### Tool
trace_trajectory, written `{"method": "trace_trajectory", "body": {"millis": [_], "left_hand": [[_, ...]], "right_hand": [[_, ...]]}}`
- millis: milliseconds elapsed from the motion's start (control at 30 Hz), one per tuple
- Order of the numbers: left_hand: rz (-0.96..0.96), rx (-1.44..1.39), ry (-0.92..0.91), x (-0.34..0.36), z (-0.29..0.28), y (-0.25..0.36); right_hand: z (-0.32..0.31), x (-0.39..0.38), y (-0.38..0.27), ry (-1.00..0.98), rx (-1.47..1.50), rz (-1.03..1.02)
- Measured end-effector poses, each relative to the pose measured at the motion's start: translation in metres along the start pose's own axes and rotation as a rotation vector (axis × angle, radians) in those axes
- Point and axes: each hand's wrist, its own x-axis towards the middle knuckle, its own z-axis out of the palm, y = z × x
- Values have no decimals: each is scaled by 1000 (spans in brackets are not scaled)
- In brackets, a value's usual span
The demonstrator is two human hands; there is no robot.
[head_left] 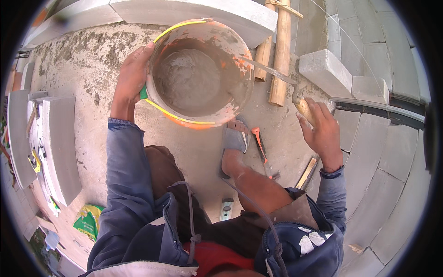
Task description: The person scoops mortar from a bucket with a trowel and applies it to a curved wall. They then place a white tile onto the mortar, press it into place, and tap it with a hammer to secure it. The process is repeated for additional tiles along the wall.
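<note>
Orange plastic shows through the grey mortar crust on the bucket (199,74), which fills the upper middle of my head view. I see wet grey mortar in its bottom and a yellow handle looping over its rim and down its near side. My left hand (131,76) is on the bucket's left side, fingers curled over the rim near the green grip of the handle, clamped on the bucket. My right hand (320,129) is off to the right, fingers wrapped tight round the wooden handle of a trowel (267,69). The trowel's thin steel blade runs up and left from that hand, and its tip reaches over the bucket's right rim.

Below the bucket, my sandalled foot (234,143) rests on the rough concrete floor (83,64), its toes just at the bucket's near edge. Just beside the foot, to its right, lies an orange-handled tool (259,144), and a flat wooden strip (308,171) lies near my right wrist. Two bamboo poles (281,51) lie side by side behind the bucket's right edge, passing under the trowel blade. A pale grey building block (325,67) sits to the right of the poles, above my right hand, with more blocks laid in courses (383,152) curving down the right side. On the left, another grey block (62,143) lies on the floor, and a green bag (87,221) lies below it near my left sleeve.
</note>
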Motion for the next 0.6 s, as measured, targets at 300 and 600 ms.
{"method": "trace_trajectory", "body": {"millis": [300, 600], "left_hand": [[199, 326, 73, -7, 67, -3], [268, 518, 64, -34, 106, 6]], "right_hand": [[3, -17, -66, -539, -49, -116], [44, -11, -63, -543, -68, -214]]}}
